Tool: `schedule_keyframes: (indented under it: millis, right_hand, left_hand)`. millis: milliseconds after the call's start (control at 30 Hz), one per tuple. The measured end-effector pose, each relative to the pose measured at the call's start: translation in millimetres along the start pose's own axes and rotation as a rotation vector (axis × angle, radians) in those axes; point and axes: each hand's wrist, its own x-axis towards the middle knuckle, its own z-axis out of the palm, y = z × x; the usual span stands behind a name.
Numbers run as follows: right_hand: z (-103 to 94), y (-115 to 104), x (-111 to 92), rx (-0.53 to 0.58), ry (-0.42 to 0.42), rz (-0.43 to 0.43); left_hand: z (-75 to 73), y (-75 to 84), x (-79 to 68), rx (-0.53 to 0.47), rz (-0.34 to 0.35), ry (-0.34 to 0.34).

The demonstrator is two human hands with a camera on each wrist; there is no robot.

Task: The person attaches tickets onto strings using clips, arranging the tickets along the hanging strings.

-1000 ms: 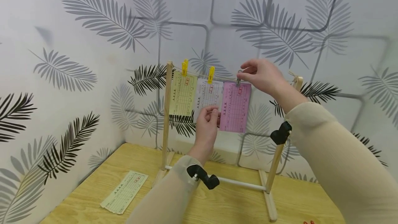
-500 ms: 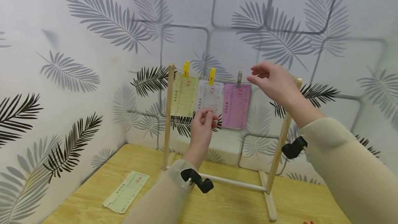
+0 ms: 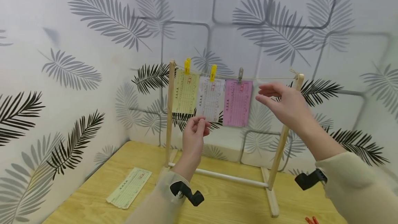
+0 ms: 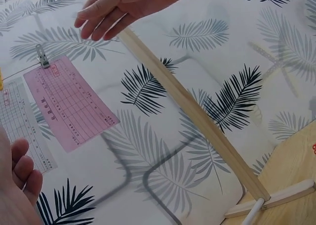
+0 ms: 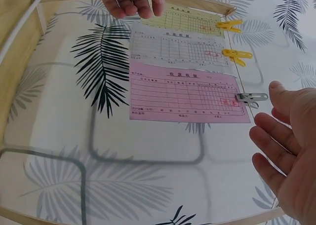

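Three printed receipt slips hang from a string: a yellow slip, a white slip and a pink slip. Yellow clothespins grip the yellow and white ones; a grey metal clip holds the pink one at its top edge. Just right of the pink slip, my right hand hovers with fingers extended and nothing in them. Near the white slip's lower left corner is my left hand, fingers loosely curled and holding nothing visible; whether it touches the paper, I cannot tell.
A wooden frame with a right post and left post carries the string, with a white crossbar low down. On the wooden table lie another pale green slip and red clothespins at the front right.
My right hand has let go of the metal clip and moved right and down. The left hand has drawn left and down from the pink slip, which now hangs freely.
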Motion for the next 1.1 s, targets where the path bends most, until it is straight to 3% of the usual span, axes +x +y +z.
schedule_keyframes:
  millis: [367,667,1100]
  right_hand:
    - [38.5,27.0,-58.5,0.135,-0.037,0.062]
    - [70.4,41.5,-97.3,0.222,-0.070,0.151]
    - [117.2,57.8,-145.5,0.229,-0.135,0.206]
  left_hand:
    - [-17.9,-4.1,-24.5,0.022,0.020,-0.056]
    - [-33.4,-11.1,-39.2,0.072,-0.016,-0.076]
    - [-56.8,-23.0,-47.2,0.276,-0.028,-0.062]
